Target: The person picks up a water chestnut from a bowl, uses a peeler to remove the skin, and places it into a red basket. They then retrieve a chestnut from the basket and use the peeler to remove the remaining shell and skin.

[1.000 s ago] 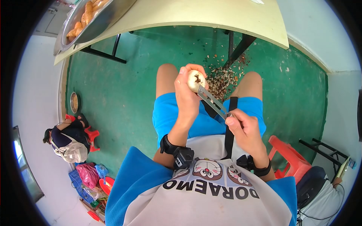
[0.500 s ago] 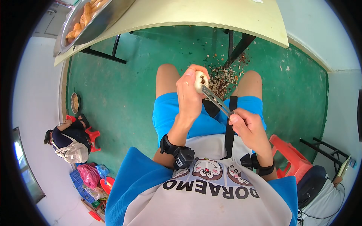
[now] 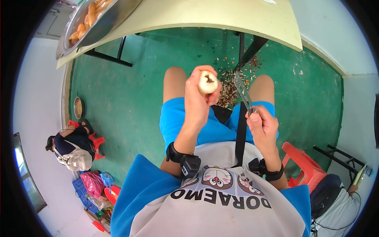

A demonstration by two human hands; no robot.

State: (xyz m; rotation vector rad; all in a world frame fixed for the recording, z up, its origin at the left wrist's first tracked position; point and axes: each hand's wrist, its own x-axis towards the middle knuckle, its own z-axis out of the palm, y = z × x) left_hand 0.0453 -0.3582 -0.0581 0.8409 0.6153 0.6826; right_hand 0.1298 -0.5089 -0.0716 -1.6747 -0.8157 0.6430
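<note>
My left hand [image 3: 197,93] is wrapped round a peeled, whitish tuber [image 3: 207,83] above my lap. A dark brown, irregular patch marks the end of the tuber that faces me. In my right hand [image 3: 262,124] is a metal peeler [image 3: 243,93], gripped by its handle with the blade end pointing up and away. The peeler stands apart from the tuber, to its right. Part of the handle is hidden by my fingers.
Peel scraps [image 3: 231,87] lie scattered on the green floor [image 3: 130,91] between my knees. Beyond is a pale table [image 3: 189,14] with a metal bowl [image 3: 100,37] of orange-brown tubers. A red stool [image 3: 302,166] is at right. Another person [image 3: 73,148] sits at far left.
My right hand has drawn the peeler off the tuber, to the right, and its blade now points more upward. My left hand has turned the tuber so the dark patch faces me.
</note>
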